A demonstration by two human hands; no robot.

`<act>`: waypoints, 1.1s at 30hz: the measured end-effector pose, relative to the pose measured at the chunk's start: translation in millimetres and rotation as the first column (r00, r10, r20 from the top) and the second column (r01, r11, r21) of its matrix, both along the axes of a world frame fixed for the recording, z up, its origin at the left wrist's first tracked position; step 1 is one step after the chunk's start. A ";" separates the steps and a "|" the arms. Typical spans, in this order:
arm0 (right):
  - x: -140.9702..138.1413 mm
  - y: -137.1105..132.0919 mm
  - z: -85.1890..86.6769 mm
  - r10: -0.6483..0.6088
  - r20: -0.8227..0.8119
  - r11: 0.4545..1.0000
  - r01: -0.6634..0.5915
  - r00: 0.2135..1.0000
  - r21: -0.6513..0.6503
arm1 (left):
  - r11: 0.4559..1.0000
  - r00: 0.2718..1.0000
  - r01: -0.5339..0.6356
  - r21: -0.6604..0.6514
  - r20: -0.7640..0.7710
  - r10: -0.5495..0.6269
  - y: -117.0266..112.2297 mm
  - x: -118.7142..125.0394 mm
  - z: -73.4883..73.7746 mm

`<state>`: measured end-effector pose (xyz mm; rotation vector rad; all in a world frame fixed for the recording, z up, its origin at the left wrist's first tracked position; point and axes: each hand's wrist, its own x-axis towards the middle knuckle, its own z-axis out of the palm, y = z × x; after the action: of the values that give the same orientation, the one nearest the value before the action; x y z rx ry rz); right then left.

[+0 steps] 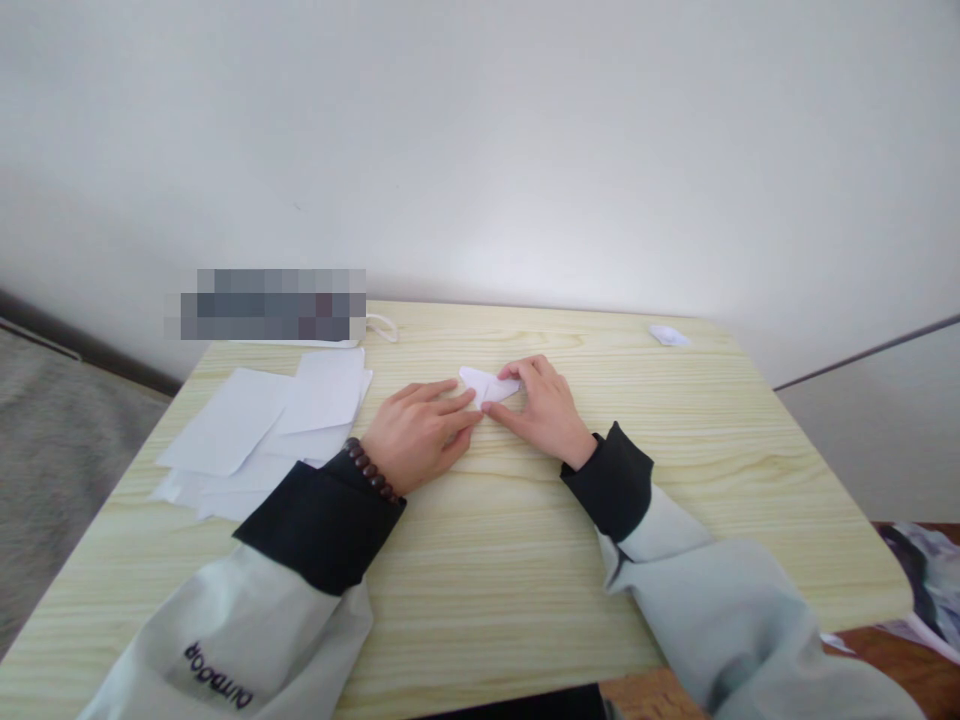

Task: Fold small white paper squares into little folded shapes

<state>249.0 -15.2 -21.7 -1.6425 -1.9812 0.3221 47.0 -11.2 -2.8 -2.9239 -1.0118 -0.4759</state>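
A small folded piece of white paper (487, 384) lies on the light wooden table (525, 560) near its far middle. My left hand (420, 433) rests flat beside it, fingers stretched out with the tips pressing on the paper's left edge. My right hand (546, 408) lies on the paper's right side, its fingers curled over and pressed down on the fold. A dark bead bracelet (370, 470) circles my left wrist.
A loose pile of white paper sheets (262, 425) lies at the table's left. A small folded white paper shape (667, 336) sits at the far right corner. A white loop of cord (382, 327) lies at the back edge. The wall stands close behind.
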 end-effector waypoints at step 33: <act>3.2 -3.5 3.4 0.192 -0.017 0.981 -0.192 0.981 0.002 | 0.974 0.969 -0.227 -0.006 0.101 0.226 8.1 2.3 -13.8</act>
<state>252.2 -18.8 -18.3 -1.4456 -2.1308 0.4057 49.3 -3.0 -16.5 -2.7555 -1.3346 -0.6196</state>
